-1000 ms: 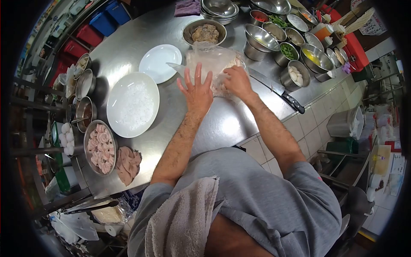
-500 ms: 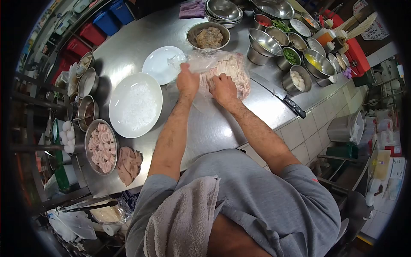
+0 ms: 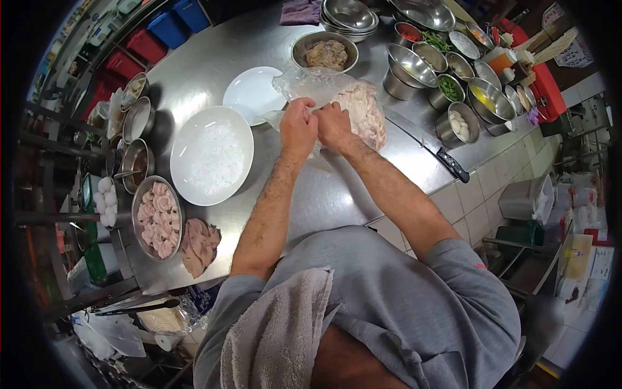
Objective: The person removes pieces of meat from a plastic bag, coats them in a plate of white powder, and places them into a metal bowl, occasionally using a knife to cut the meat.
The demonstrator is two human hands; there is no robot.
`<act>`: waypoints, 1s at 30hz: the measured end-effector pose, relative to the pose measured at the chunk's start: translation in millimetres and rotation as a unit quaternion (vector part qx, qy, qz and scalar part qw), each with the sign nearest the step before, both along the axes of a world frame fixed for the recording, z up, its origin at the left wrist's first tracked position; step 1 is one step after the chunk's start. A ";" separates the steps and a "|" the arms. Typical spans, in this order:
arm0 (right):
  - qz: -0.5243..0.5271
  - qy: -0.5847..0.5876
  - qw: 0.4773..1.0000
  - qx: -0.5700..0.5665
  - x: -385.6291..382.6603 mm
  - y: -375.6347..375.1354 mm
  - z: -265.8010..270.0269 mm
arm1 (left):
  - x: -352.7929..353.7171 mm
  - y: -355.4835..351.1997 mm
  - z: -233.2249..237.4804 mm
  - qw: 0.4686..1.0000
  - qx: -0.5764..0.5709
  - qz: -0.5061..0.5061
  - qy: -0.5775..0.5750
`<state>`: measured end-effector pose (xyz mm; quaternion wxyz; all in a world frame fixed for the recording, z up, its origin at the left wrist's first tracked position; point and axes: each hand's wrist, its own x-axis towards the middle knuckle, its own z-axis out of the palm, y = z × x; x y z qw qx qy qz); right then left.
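A clear plastic bag (image 3: 304,83) lies on the steel table, with pale, fatty raw meat (image 3: 364,111) in its right part. My left hand (image 3: 299,128) is closed on the bag's near side, left of the meat. Right beside it, my right hand (image 3: 334,123) is also closed, pinching the plastic at the meat's left edge. Some fingertips are hidden behind the knuckles. Behind the bag stands a steel bowl (image 3: 295,50) with a brownish mass of food (image 3: 327,54). An empty white plate (image 3: 249,97) is just left of the bag.
A large white dish (image 3: 184,176) with white powder and a bowl of pink meat rolls (image 3: 157,220) stand left, beside a pinkish cloth (image 3: 200,247). To the right lies a black-handled knife (image 3: 452,165). Steel containers (image 3: 457,124) crowd the right back, with stacked bowls (image 3: 348,18) behind.
My left hand has come closer to my right, and my right hand has shifted from atop the meat to its left edge. The view has shifted slightly.
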<state>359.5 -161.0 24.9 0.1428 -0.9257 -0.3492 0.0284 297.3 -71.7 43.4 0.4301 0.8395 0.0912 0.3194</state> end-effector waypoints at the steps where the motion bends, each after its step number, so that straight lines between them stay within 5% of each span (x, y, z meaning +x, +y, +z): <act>1: 0.002 0.001 1.000 0.000 2.1 7.6 -2.8 | -0.3 0.2 -3.0 1.000 -0.010 0.001 -0.018; 6: 0.016 -0.055 0.988 -0.143 -2.3 33.9 -16.6 | -8.8 6.9 -11.3 0.999 -0.030 0.027 -0.014; 13: 0.075 -0.067 0.994 -0.043 23.0 4.8 -0.7 | -11.0 13.2 -22.0 0.997 0.065 0.049 0.010; 15: 0.008 0.160 0.987 -0.021 30.9 -5.2 9.1 | -6.3 14.8 -26.9 0.992 0.113 0.054 -0.019; 20: 0.069 0.064 0.991 0.091 9.6 -6.3 4.8 | -4.2 11.2 -6.1 0.994 -0.092 0.027 -0.051; 30: 0.139 -0.011 0.987 -0.084 3.6 34.8 -8.3 | -10.8 21.6 -7.1 0.998 -0.040 0.016 -0.041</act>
